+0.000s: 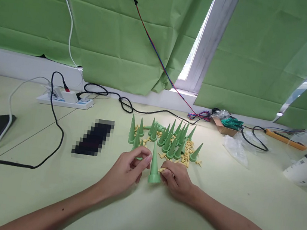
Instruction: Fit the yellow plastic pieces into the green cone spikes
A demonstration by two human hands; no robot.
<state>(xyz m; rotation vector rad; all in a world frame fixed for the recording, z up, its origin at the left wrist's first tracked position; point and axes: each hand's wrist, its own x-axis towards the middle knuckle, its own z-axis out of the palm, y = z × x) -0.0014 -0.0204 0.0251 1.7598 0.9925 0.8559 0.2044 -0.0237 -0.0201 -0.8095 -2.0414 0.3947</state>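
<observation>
Green cone [154,168] separates left grip [127,167], hold unclear, from right grip [178,180] pinching yellow piece [161,170].

You face daylight glare at the slanted, white-framed window [190,59], soft shadows on the flat, pale-green tabletop [140,215] and wide-angle edge stretching.

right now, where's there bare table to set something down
Bare table lies between the right forearm and white cup, and front left, between the left forearm and black cable. The middle is crowded with green cones and yellow pieces.
</observation>
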